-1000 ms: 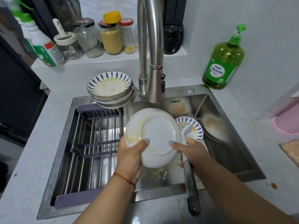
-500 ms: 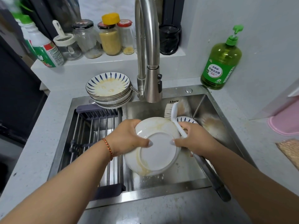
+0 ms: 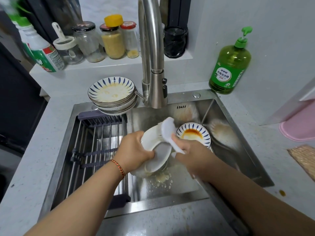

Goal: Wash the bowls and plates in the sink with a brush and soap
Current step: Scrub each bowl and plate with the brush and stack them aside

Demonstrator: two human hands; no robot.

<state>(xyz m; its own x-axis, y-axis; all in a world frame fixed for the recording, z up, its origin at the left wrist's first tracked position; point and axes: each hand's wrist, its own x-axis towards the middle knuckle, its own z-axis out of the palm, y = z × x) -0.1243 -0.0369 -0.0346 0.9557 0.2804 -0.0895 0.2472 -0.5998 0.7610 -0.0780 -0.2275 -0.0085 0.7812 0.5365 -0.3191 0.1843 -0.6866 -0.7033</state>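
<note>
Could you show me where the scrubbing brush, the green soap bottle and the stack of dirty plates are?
brush [image 3: 167, 129]: head view, back of its white head.
green soap bottle [image 3: 229, 70]: head view, middle of its body, on the label.
stack of dirty plates [image 3: 111, 90]: head view, stained face of the top plate.

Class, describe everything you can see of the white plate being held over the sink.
The white plate looks like glazed ceramic, smeared with yellowish grease. It is tilted steeply over the sink, underside toward the camera. The left hand grips its left rim; the brush, held by the right hand, lies against its upper edge.
</note>
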